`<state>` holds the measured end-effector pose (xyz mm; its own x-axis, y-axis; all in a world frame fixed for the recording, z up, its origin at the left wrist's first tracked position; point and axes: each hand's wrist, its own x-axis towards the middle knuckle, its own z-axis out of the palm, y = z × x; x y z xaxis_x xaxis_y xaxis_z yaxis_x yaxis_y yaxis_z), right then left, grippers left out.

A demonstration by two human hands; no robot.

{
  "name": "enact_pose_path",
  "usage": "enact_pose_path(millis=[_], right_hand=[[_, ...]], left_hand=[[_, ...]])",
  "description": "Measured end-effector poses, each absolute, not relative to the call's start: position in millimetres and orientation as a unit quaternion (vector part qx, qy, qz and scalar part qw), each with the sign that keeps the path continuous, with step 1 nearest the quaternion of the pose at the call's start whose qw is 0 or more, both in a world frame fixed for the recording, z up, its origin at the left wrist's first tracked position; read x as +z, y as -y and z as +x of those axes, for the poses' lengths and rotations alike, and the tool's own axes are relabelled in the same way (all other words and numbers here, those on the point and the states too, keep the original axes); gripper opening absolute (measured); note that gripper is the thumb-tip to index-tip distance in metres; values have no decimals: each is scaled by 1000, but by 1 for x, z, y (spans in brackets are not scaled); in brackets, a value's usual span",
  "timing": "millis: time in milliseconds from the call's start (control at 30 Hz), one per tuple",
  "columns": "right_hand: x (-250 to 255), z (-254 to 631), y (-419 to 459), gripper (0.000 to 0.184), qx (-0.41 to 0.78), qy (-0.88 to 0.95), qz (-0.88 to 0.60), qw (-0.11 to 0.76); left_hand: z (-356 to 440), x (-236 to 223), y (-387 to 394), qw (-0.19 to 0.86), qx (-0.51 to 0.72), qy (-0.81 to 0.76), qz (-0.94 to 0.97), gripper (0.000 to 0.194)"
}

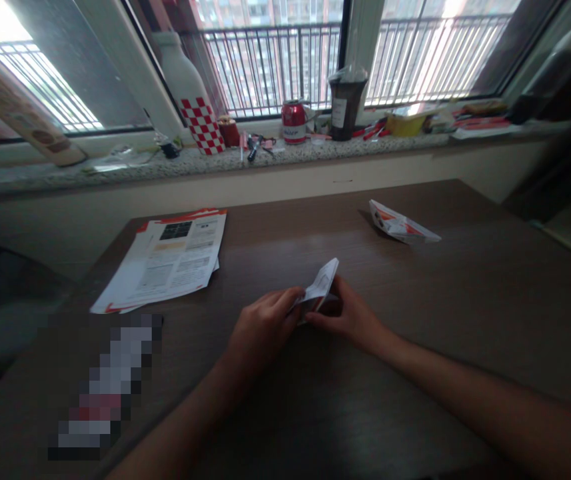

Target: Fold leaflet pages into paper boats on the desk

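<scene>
A small piece of folded paper (321, 281), white with printing and some orange, is between my two hands over the middle of the dark brown table. My left hand (268, 325) grips its left side, the fingers closed on the paper and partly hiding it. On the other side my right hand (348, 315) pinches the lower right part between thumb and fingers. One flap of the paper stands up, tilted to the right. Farther back on the right lies a folded paper boat (400, 225), white with orange and red print, apart from both hands.
Several printed sheets (175, 260) lie stacked at the table's (275, 233) back left. Nearer, a blurred-out dark-edged object (110, 380) rests on the left. Along the windowsill (165, 172) stand a checkered bottle (192, 100), a red can (294, 122), a dark cup (346, 103) and a yellow container (406, 125).
</scene>
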<state>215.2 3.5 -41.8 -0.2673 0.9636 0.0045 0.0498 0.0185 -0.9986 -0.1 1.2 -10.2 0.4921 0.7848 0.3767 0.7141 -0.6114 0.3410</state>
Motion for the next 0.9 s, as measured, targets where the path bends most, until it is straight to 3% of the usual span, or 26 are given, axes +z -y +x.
enact_pose_path(millis=[233, 400, 633, 900], right_hand=[[-34, 212, -2, 56, 560, 561, -438, 424], [-34, 212, -1, 56, 567, 553, -441, 421], [-31, 214, -1, 58, 574, 556, -431, 418], [-30, 217, -2, 60, 571, 562, -428, 418]], left_hand=[[0, -10, -3, 95, 273, -443, 849, 16], [2, -5, -3, 182, 290, -452, 824, 14], [5, 3, -4, 352, 331, -431, 762, 24], [4, -4, -7, 387, 373, -447, 715, 35]])
